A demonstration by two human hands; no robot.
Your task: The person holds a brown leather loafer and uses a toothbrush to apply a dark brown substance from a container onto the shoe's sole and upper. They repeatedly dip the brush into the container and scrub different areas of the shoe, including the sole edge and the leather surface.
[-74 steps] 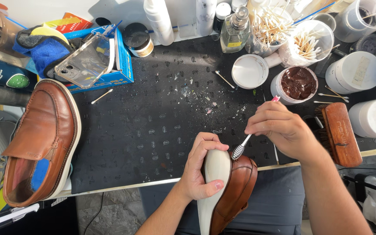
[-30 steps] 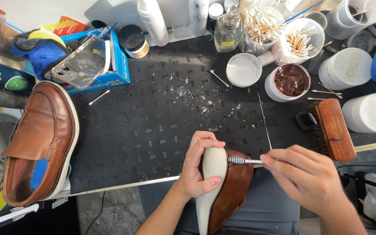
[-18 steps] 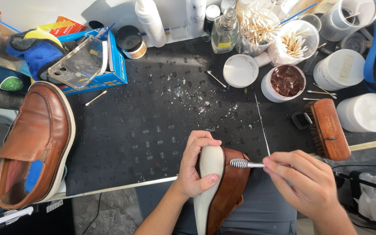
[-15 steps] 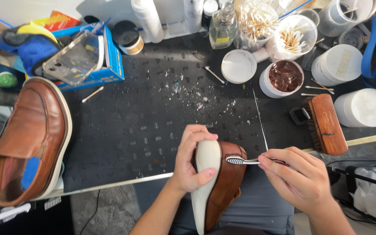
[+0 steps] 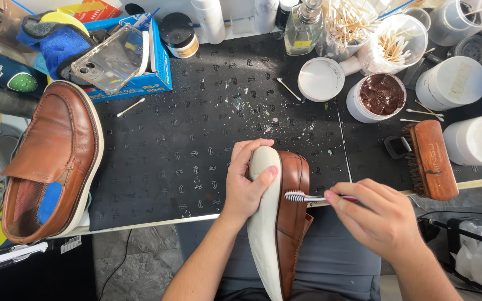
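Gripping the shoe (image 5: pixel 285 217) on its side over our lap, at the near edge of the black mat (image 5: pixel 196 139), our left hand (image 5: pixel 246 181) is wrapped tight round the toe of the pale sole (image 5: pixel 263 223), thumb pressed on the sole face and fingers curled over the tip. Our right hand (image 5: pixel 372 214) is pinched shut on the handle of a toothbrush (image 5: pixel 308 197), and its striped bristles sit right against the seam where brown leather meets sole. We'd judge this shoe to be fairly light but stiff through the sole, while the leather upper gives under pressure, so the toe and the sole edge look like the firm places to hold; the polished leather may be slick under the fingers. Beyond the shoe, on the mat's far right, an open tub of dark brown paste (image 5: pixel 381 96) stands beside its white lid (image 5: pixel 320 79). To the right of the shoe lies a wooden brush (image 5: pixel 432 160), bristles turned left. Well off to the left of the shoe, the matching brown shoe (image 5: pixel 54 161) rests on the mat's left edge, toe pointing away. Cotton swabs (image 5: pixel 389 47) fill cups at the back, and a loose swab (image 5: pixel 130 107) lies near a blue box (image 5: pixel 157 67).
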